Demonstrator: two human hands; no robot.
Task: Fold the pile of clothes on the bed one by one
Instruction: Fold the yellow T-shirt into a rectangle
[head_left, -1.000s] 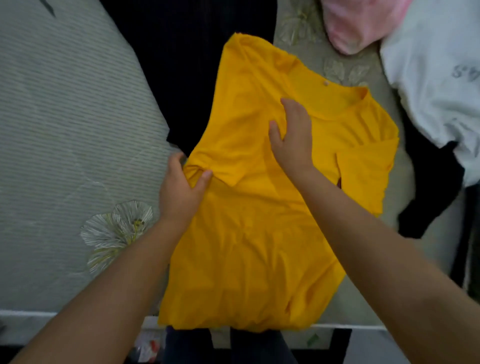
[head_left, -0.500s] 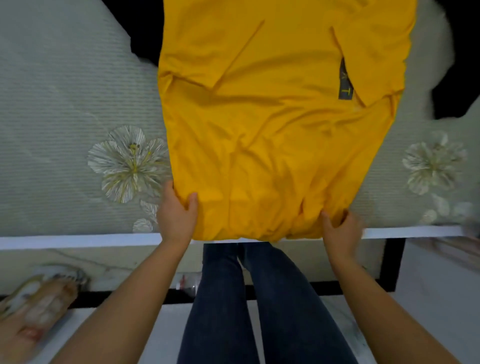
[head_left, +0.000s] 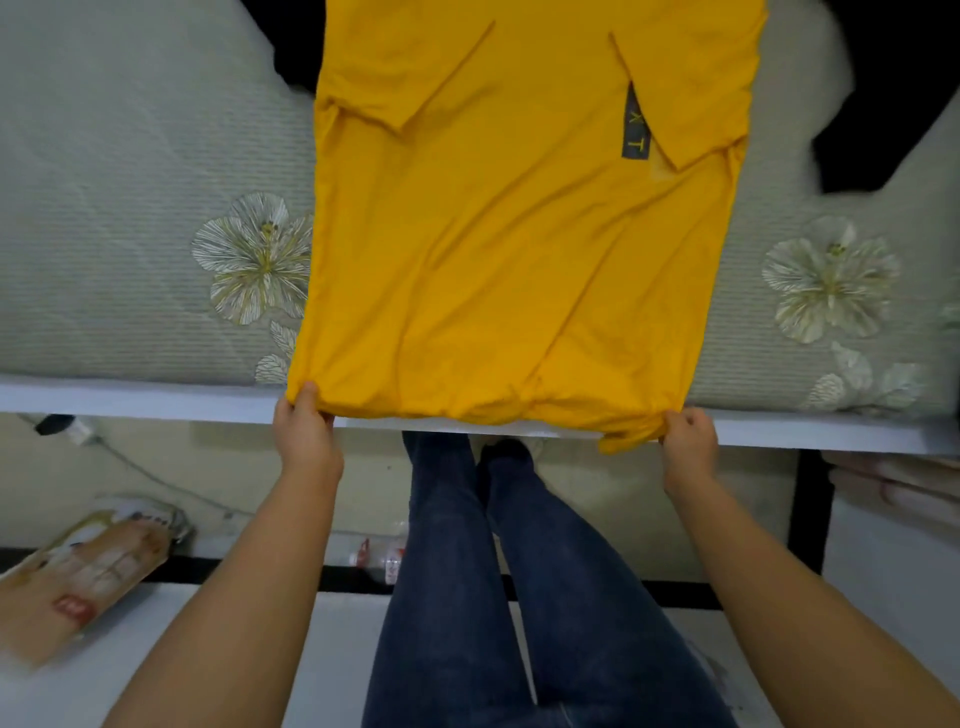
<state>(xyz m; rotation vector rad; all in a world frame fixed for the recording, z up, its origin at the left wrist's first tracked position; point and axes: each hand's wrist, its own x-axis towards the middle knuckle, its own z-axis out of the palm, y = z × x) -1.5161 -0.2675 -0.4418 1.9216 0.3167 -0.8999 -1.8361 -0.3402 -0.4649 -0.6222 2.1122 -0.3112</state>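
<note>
A yellow T-shirt (head_left: 509, 249) lies flat on the bed (head_left: 130, 208) with both sleeves folded inward over its body; a grey label shows beside the right sleeve. Its hem hangs at the bed's front edge. My left hand (head_left: 304, 431) pinches the hem's left corner. My right hand (head_left: 688, 436) pinches the hem's right corner, which is bunched and drooping over the edge. The shirt's collar end is out of view at the top.
Dark garments lie at the top left (head_left: 291, 47) and top right (head_left: 893, 104) of the bed. The white bed rail (head_left: 130, 400) runs across below the hem. My legs in jeans (head_left: 493, 597) stand against it. A brown paper bag (head_left: 78, 571) and a plastic bottle (head_left: 379, 556) lie on the floor.
One second ago both hands were tucking the sleeves near the collar. They then dropped to the hem, and since half a second ago they have spread apart to its corners, stretching it flat.
</note>
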